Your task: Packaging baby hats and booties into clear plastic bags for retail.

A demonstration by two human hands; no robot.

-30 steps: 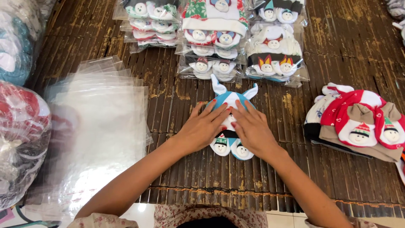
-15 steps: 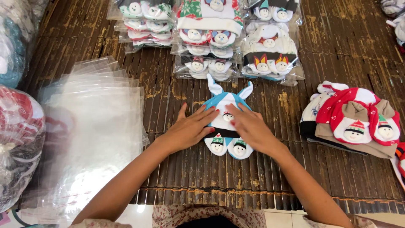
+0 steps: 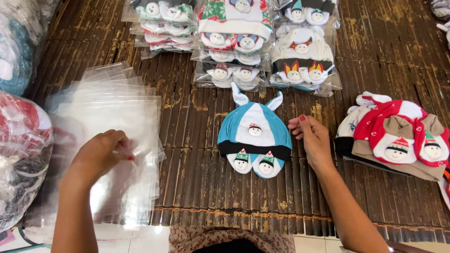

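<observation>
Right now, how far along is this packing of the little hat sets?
Done: several sealed packets lie stacked at the top of the mat. In hand: one blue and white hat set lies flat and unbagged, the right hand beside it, while the left hand pinches a sheet from the clear bag pile. Left: the red and brown hats on the right are unbagged.

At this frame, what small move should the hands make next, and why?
Probably the left hand should peel one clear bag off the stack of clear plastic bags it is pinching. The blue baby hat set lies flat and unbagged beside the right hand, while the bagged hat sets behind are already wrapped.
</observation>
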